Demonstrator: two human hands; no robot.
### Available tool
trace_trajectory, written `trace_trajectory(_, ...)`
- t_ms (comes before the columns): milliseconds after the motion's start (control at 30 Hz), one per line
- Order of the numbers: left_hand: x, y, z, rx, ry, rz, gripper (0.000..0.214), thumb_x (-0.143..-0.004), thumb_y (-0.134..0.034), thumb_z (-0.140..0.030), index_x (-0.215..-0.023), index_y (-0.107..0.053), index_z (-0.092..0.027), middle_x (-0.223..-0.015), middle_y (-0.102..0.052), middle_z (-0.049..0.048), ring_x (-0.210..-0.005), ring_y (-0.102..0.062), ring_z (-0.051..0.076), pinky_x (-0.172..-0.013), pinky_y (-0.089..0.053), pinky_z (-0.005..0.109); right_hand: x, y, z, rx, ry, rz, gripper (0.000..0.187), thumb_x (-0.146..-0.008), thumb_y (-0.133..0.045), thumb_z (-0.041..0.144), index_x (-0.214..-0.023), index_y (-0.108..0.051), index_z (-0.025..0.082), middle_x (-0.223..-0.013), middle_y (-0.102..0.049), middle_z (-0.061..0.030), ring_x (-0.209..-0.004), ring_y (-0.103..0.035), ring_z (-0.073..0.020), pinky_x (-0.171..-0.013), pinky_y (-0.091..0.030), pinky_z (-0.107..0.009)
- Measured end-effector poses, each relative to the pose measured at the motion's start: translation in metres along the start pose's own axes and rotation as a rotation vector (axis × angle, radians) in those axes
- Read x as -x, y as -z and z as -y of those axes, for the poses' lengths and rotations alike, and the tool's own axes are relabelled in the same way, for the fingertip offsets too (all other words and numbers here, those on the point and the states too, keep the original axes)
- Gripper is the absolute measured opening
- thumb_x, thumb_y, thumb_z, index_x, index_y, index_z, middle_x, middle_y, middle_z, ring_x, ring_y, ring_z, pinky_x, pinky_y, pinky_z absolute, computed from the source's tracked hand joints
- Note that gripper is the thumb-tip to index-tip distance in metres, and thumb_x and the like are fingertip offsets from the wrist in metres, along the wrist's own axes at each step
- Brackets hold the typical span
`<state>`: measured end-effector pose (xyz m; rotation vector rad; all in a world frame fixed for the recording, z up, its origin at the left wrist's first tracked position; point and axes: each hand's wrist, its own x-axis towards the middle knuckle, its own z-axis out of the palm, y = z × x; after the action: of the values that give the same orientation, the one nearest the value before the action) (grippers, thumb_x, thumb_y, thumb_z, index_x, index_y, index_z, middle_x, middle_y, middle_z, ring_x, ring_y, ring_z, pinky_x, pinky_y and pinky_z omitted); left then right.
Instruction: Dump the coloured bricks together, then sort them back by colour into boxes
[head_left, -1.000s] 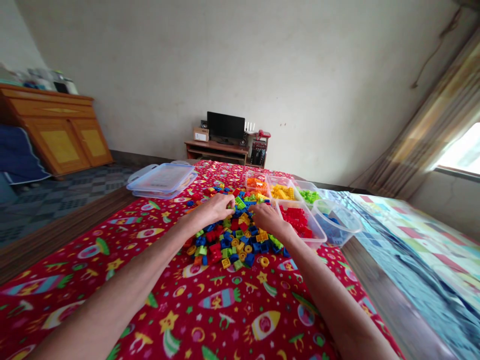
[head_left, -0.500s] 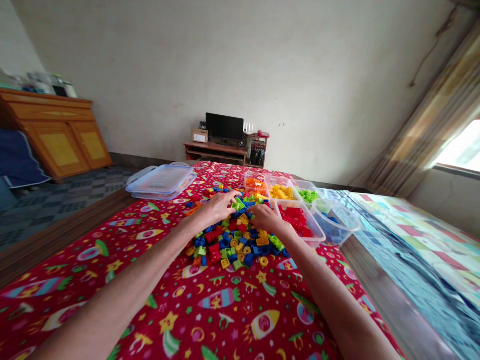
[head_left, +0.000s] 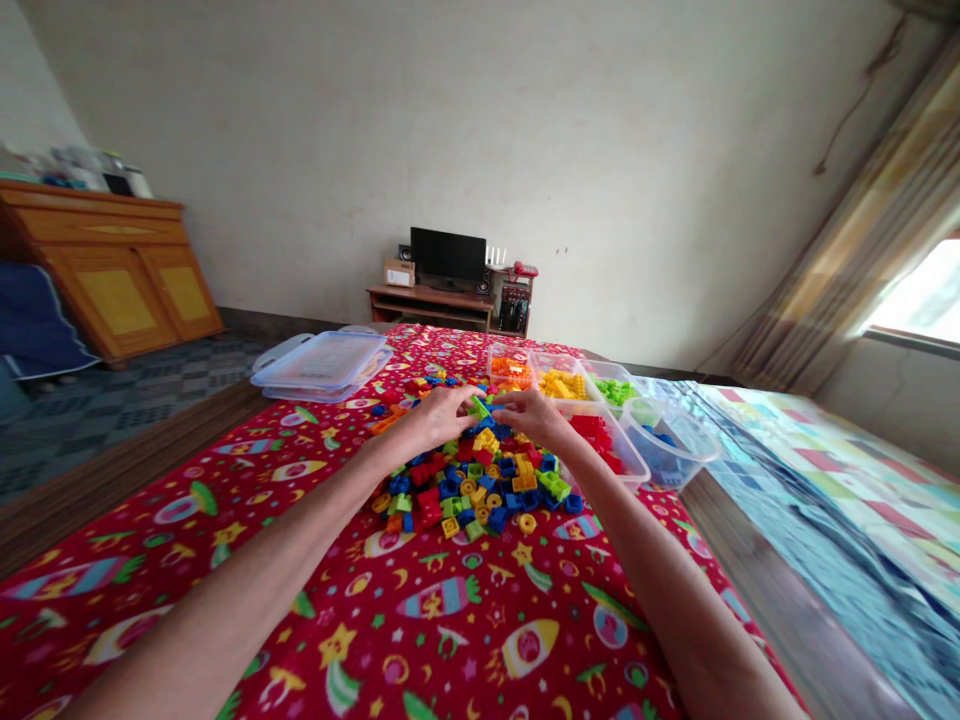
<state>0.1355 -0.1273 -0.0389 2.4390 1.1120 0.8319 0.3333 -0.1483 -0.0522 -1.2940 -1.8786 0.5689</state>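
Observation:
Over the far part of a loose pile of coloured toy building blocks [head_left: 480,490], my two hands are close together. My left hand [head_left: 444,415] pinches a light green building block [head_left: 478,408] between thumb and fingers. Just to its right, my right hand [head_left: 534,416] has its fingertips closed at a blue building block [head_left: 492,407], which sits right against the green one. Whether the two blocks are joined is too small to tell. Red, yellow, blue, green and orange pieces lie below both hands on the red patterned cloth [head_left: 360,620].
Clear boxes hold sorted blocks: orange [head_left: 511,372], yellow [head_left: 561,384], green [head_left: 615,391] and red [head_left: 596,440]. A round clear tub [head_left: 686,455] with blue blocks stands at the right edge. Stacked clear lids [head_left: 322,362] lie at the far left.
My right hand has moved up and slightly forward to the green block, bringing its fingertips to the blue piece. My left hand keeps its hold on the green block, almost unmoved.

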Motion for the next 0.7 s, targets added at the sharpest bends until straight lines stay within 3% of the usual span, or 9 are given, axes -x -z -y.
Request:
trace_trajectory(167,0.001,0.002,-0.008,0.1,0.009,0.021,0.031,-0.075,-0.061,-0.027,-0.105,-0.068,-0.018,-0.083,-0.074,0.0042,-0.079,-0.069,0.021,-0.071,-0.051,0.027,0.001,-0.002,0.0,-0.059,-0.049,0.047,0.042,-0.081,-0.055,0.053,-0.081,-0.07,0.013,-0.052,-0.05,0.0044,-0.047,-0.044,-0.0074,-0.046,-0.031,-0.019)
trace_trajectory(367,0.004,-0.002,-0.015,0.155,-0.014,0.097,0.04,-0.079,-0.056,-0.042,-0.105,-0.068,-0.014,-0.07,-0.068,0.0024,-0.064,-0.062,0.017,-0.057,-0.044,0.024,0.004,-0.006,0.009,0.057,-0.043,-0.092,0.049,-0.081,-0.053,0.059,-0.058,-0.056,0.015,-0.047,-0.046,0.0042,-0.046,-0.039,-0.0067,-0.044,-0.025,-0.02)
trace_trajectory(533,0.005,-0.008,-0.018,0.113,0.079,0.057,0.05,-0.077,-0.056,-0.053,-0.103,-0.069,-0.013,-0.059,-0.061,-0.0004,-0.055,-0.054,0.016,-0.051,-0.036,0.023,0.013,-0.009,0.03,0.123,-0.046,-0.179,0.044,-0.084,-0.056,0.05,-0.057,-0.057,0.015,-0.046,-0.051,0.0034,-0.047,-0.044,-0.0075,-0.047,-0.028,-0.021)
trace_trajectory(700,0.005,-0.011,-0.017,0.175,0.02,0.086,0.047,-0.075,-0.057,-0.056,-0.095,-0.072,-0.016,-0.08,-0.071,0.0038,-0.075,-0.063,0.021,-0.067,-0.045,0.027,0.018,-0.011,0.048,0.134,-0.106,-0.198,0.03,-0.082,-0.063,0.04,-0.065,-0.062,0.015,-0.054,-0.06,0.0016,-0.051,-0.052,-0.0088,-0.048,-0.031,-0.019)
